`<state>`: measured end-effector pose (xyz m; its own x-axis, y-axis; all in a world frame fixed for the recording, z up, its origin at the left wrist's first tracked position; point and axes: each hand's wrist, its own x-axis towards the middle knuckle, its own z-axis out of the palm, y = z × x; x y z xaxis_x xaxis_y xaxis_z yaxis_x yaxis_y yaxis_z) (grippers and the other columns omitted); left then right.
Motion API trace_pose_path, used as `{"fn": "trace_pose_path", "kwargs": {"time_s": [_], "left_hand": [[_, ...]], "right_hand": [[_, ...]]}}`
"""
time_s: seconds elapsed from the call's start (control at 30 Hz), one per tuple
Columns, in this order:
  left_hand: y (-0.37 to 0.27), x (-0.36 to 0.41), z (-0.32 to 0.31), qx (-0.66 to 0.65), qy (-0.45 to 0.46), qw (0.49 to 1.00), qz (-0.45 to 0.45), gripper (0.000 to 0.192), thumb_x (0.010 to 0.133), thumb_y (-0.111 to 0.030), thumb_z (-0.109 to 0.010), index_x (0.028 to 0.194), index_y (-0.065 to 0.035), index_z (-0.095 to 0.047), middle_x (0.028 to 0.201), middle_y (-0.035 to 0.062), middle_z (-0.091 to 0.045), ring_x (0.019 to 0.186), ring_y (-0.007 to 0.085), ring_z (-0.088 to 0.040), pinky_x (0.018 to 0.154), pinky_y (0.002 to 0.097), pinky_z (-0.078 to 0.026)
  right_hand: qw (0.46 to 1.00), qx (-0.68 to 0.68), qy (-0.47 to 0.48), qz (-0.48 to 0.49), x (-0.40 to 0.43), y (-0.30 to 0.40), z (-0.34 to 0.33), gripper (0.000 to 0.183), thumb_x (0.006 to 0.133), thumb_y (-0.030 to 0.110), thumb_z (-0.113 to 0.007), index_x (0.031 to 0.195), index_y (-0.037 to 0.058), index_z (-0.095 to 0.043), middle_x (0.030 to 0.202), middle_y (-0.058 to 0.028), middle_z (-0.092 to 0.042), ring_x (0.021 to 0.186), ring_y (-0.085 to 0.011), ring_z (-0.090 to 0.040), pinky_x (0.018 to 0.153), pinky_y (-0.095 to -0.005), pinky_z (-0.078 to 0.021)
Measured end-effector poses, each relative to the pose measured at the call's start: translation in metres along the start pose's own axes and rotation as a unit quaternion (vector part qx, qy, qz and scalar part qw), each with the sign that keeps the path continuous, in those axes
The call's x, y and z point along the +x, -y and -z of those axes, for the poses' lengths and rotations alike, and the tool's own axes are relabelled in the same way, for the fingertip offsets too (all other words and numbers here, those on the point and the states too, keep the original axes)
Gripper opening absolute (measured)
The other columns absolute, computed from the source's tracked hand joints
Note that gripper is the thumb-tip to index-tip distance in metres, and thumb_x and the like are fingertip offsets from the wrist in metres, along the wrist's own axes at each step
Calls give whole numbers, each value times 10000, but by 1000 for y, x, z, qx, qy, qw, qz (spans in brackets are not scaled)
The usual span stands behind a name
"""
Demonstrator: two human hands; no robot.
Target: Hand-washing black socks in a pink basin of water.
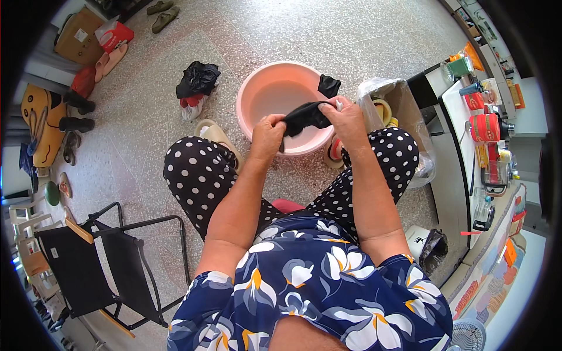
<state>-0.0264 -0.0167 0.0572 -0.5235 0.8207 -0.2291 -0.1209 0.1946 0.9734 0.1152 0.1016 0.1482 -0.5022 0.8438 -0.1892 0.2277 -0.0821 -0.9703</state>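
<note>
A black piece of cloth [307, 117] is stretched between my two hands above the near part of a pink plastic basin [250, 79]. My left hand [268, 134] pinches its left end, and my right hand [344, 116] grips its right end. Cloudy water [281, 96] lies in the basin. Over the basin's right rim hangs another black cloth [329, 86]. On the floor left of the basin is a pile of black cloth [197, 79], with red and white cloth [193, 109] under it.
A bin with a clear plastic liner [406, 103] stands right of the basin, beside a table [456, 114] crowded with jars and cans. A black folding chair [74, 267] is at the lower left. Slippers [221, 138] are on my feet. Shoes [164, 19] lie at the far left.
</note>
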Motion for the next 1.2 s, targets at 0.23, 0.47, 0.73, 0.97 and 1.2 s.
{"fn": "trace_pose_path", "kwargs": {"time_s": [0.23, 0.47, 0.73, 0.97, 1.2], "left_hand": [[8, 13, -1, -517, -57, 838, 164, 349, 892, -261, -449, 1144, -25, -502, 1009, 146, -618, 849, 263, -618, 788, 383, -508], [-33, -13, -13, -677, 29, 728, 103, 707, 890, -569, -255, 1312, -6, -325, 1306, 217, -400, 1243, 339, -337, 1052, 463, -246], [-68, -30, -23, -616, 150, 756, 160, 594, 902, -510, -339, 1216, -16, -442, 1186, 141, -533, 1057, 244, -534, 956, 367, -397], [-41, -29, -31, -550, 123, 818, 118, 343, 867, -114, -445, 1200, -33, -457, 1122, 108, -560, 1005, 220, -559, 908, 375, -438], [-16, -9, -20, -681, 98, 721, 78, 316, 912, -150, -368, 1191, -35, -463, 1171, 124, -528, 1082, 225, -519, 969, 371, -398]], "right_hand": [[921, -264, 178, 227, -60, 7, -57, 218, 758, 217, -645, 758, 7, -589, 729, -171, -600, 662, -337, -587, 605, -392, -475], [894, -255, 26, 367, -54, 19, -80, 142, 818, 187, -585, 905, 76, -588, 794, -117, -598, 718, -279, -596, 628, -386, -472], [899, -394, -28, 191, 23, -24, -77, 277, 880, 352, -440, 964, 131, -585, 865, -137, -609, 802, -332, -606, 686, -469, -479], [894, -437, -60, 81, 51, -38, -59, 332, 897, 360, -423, 887, 84, -606, 883, -168, -624, 811, -357, -605, 721, -464, -468], [913, -263, -59, 305, -39, -4, -92, 221, 874, 289, -471, 866, 105, -592, 817, -138, -596, 748, -318, -606, 640, -414, -482]]}}
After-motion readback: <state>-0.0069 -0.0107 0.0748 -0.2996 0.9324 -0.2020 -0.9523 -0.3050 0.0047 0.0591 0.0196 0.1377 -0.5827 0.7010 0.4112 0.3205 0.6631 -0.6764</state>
